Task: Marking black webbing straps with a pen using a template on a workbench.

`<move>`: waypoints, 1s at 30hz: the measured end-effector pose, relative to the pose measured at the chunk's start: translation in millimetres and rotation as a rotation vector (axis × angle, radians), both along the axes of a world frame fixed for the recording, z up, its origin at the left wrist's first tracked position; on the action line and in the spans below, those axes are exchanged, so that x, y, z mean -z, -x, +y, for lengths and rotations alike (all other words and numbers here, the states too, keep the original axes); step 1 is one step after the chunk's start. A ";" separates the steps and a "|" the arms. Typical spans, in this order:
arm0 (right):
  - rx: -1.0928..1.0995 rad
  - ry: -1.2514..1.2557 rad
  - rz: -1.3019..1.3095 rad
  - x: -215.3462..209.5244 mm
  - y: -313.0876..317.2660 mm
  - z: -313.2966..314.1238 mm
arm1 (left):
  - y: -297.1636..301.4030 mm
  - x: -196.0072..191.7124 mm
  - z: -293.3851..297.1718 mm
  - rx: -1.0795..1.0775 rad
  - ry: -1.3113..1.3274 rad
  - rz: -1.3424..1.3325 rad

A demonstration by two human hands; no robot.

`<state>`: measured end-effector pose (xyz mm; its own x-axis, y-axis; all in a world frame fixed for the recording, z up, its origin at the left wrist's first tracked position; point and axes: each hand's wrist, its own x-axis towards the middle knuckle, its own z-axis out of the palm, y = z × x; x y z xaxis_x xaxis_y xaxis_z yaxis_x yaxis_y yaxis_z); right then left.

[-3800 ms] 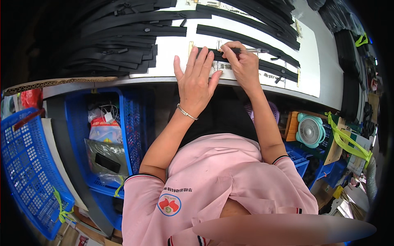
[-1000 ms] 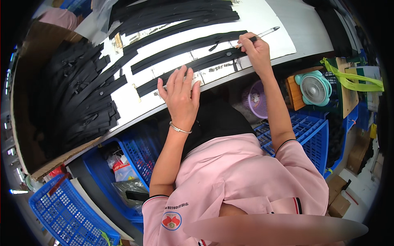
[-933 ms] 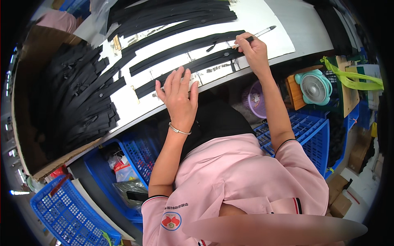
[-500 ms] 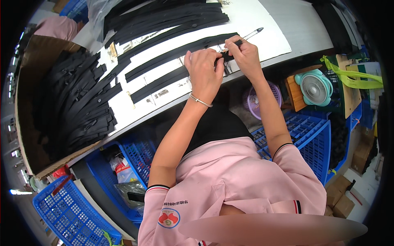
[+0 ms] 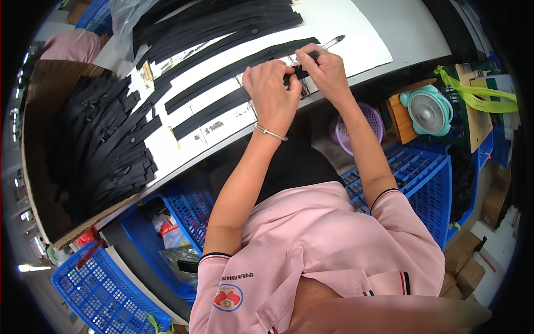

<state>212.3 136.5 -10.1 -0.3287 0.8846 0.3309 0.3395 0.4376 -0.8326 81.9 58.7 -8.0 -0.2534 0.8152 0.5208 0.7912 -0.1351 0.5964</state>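
Observation:
My left hand (image 5: 272, 92) is closed over the end of a black strap (image 5: 214, 116) lying on the white board (image 5: 356, 33). Its fingers press together at the strap's right end, partly hiding what they grip. Close beside it, my right hand (image 5: 329, 78) pinches a pen with a clear barrel (image 5: 332, 43). The pen's back end points up and to the right; its tip is hidden by the fingers near the strap. Just beyond both hands lies a second black strap (image 5: 222, 78). More black straps (image 5: 222, 28) lie in rows farther back on the board.
At the left stands a cardboard box (image 5: 41, 119) heaped with black straps (image 5: 105, 139). Below the table edge are blue crates (image 5: 423, 172), a blue basket (image 5: 108, 289) and a purple basket (image 5: 367, 125). A turquoise fan (image 5: 428, 111) stands at the right. Another person's pink sleeve (image 5: 72, 44) shows far left.
Both hands appear slightly farther left and up, along with a small shift of the whole view. The pen and strap remain in the same grips.

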 end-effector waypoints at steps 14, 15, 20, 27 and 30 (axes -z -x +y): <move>-0.095 -0.020 0.079 7.4 -3.8 0.9 | 1.6 3.1 -0.8 0.000 -0.018 -0.017; -0.102 -0.019 0.081 9.4 -3.3 0.7 | 1.6 3.1 -1.1 -0.006 -0.017 -0.015; -0.118 0.120 0.144 10.3 -5.9 0.5 | 6.5 3.0 -10.8 0.015 -0.024 0.049; -0.037 0.170 0.473 10.8 -21.3 -1.7 | 12.7 1.6 -50.3 0.019 0.159 0.177; -0.006 0.153 0.562 11.3 -17.6 -3.4 | 28.6 8.6 -25.7 0.054 0.188 0.236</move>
<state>230.0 133.0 -21.4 -0.1449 0.9346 0.3247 -0.1753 0.2987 -0.9381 53.3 33.0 -16.6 -0.0967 0.9120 0.3986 0.9058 -0.0854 0.4151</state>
